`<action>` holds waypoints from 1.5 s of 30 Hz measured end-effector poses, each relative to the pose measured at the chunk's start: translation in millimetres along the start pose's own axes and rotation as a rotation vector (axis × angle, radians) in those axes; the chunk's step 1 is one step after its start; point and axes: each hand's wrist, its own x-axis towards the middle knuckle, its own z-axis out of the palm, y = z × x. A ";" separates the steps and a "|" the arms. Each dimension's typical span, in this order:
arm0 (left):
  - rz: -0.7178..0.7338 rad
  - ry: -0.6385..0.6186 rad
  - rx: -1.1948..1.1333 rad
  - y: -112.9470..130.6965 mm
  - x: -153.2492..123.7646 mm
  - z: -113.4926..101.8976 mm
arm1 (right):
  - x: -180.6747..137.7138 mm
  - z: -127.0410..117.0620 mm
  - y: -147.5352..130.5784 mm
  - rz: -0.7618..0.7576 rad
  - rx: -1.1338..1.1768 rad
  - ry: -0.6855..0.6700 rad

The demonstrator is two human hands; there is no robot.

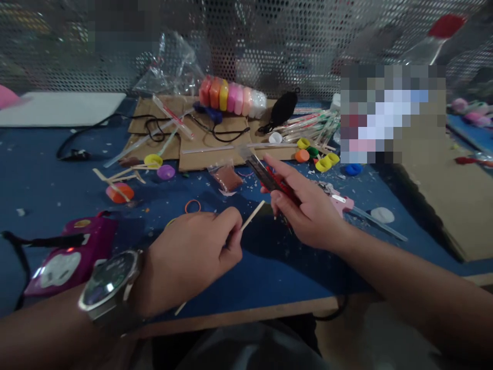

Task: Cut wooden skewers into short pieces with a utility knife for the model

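Observation:
My left hand [192,257], with a wristwatch [110,285] on the wrist, is closed in a pinch on a thin wooden stick [252,216] that points up and right toward the other hand. My right hand [304,208] is closed round a red and black utility knife [265,177], its blade end pointing up and left, index finger stretched along the handle. The stick's tip lies just left of the knife hand. Both hands hover over the blue table mat [269,267] near its front edge.
Cardboard sheets [215,146] lie further back with a row of coloured clay blocks [231,97], straws [308,126], bottle caps [325,162] and a black cord. A pink glue gun [341,200] lies behind my right hand. A purple device [73,252] sits at left. Perforated metal wall behind.

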 end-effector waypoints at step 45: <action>0.404 0.301 0.247 0.6 -10.7 8.2 | -8.8 -9.6 -34.0 -0.093 0.332 -0.490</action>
